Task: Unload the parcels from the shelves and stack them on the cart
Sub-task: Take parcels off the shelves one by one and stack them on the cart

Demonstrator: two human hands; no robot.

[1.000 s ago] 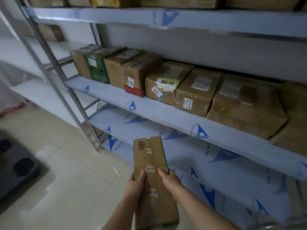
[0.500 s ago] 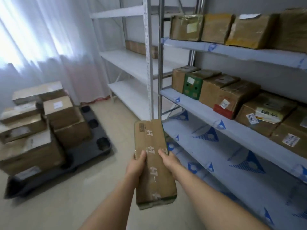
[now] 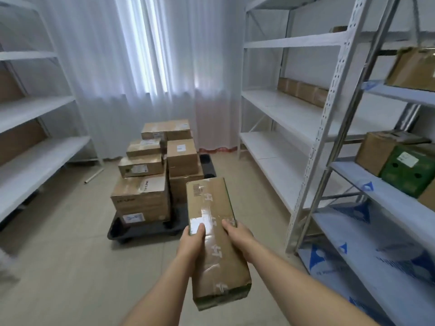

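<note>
Two hands are holding one long parcel (image 3: 215, 241) lengthwise in mid-air: left hand (image 3: 191, 241) is gripping its left edge, thumb lying on top, right hand (image 3: 237, 234) clasping its right edge, remaining fingers hidden underneath. Beyond it, stacked boxes (image 3: 143, 194) are sitting on the cart (image 3: 141, 231).

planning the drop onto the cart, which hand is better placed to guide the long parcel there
Left, by a slim margin. Both hands grip the long parcel, but the cart and its stacked boxes lie ahead to the left, on the left hand's side; the right hand is farther away.
</note>
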